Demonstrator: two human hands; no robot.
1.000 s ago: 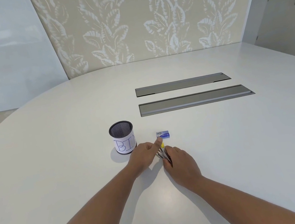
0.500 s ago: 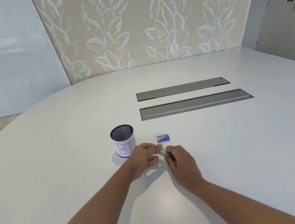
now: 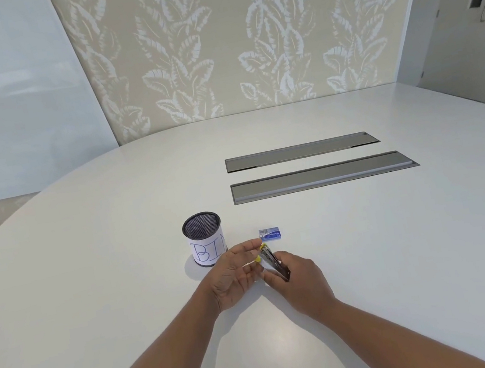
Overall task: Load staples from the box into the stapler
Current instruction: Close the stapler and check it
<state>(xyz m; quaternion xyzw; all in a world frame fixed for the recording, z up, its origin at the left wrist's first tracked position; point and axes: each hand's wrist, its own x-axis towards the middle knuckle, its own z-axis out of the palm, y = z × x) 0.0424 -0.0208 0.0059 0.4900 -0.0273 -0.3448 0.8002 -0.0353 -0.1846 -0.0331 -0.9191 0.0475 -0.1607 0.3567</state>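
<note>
Both hands are working over the white table [image 3: 95, 272], just in front of the person. Their right hand [image 3: 302, 283] is wrapping its fingers round the small metal stapler [image 3: 275, 263], holding it tilted with its yellow-tipped front end pointing away. Their left hand [image 3: 233, 273] is pinching what looks like the thin yellow-ended pusher rod [image 3: 252, 261], drawn out to the side of the stapler. I'm guessing the stapler is stiff, light and a bit slick, so gripping its flat sides near the rear seems safest. Just beyond the fingertips of both hands, the little blue staple box [image 3: 270, 234] is sitting closed; it is probably light, and the strips inside brittle, best lifted by their long edges. Beyond the left hand, a mesh cup [image 3: 203, 238] labelled "BIN" is standing.
</note>
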